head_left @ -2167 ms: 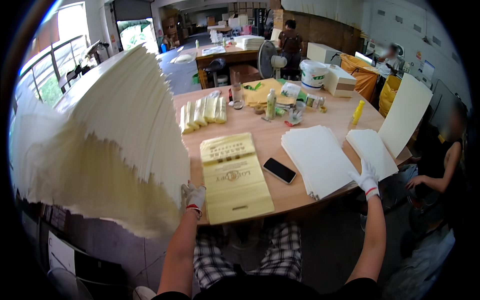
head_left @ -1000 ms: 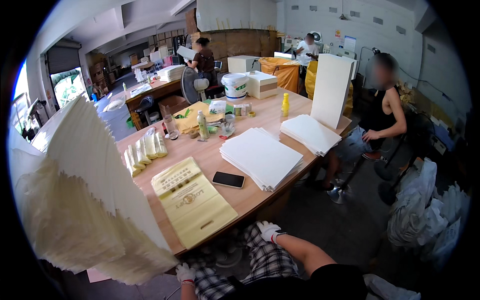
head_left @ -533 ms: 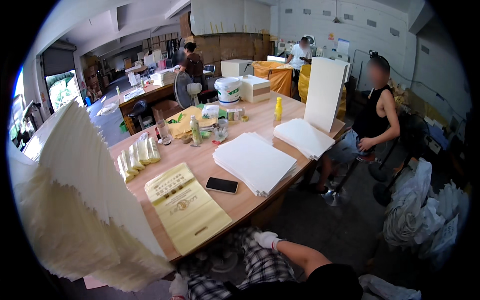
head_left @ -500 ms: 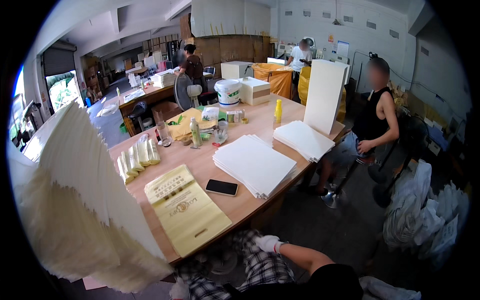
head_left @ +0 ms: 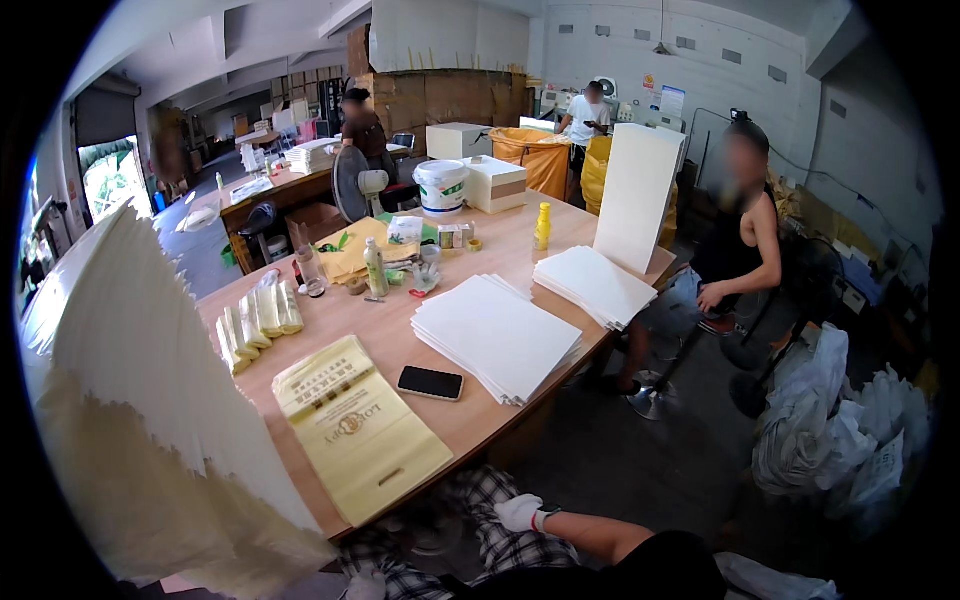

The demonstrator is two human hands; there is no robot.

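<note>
My right hand (head_left: 520, 513), in a white glove, rests on my checked trousers below the table edge; its fingers look curled and it holds nothing. My left hand (head_left: 362, 584) shows only as a pale gloved patch at the lower edge, under the table, and its grip is hidden. Above them a stack of yellow printed bags (head_left: 360, 440) lies on the wooden table (head_left: 470, 425). A black phone (head_left: 430, 382) lies just to its right. A big fanned pile of cream bags (head_left: 150, 400) fills the left side.
Two stacks of white sheets (head_left: 497, 335) (head_left: 595, 285) lie further along the table, with a white board (head_left: 635, 195) upright behind them. Folded yellow bundles (head_left: 255, 325), bottles, a bucket (head_left: 441, 186) and a fan stand at the back. A person (head_left: 740, 230) sits at the right end; white sacks (head_left: 820, 430) lie on the floor.
Both my hands have come off the table, the left from the yellow bags and the right from the white sheets, down to my lap. The view has swung to the right.
</note>
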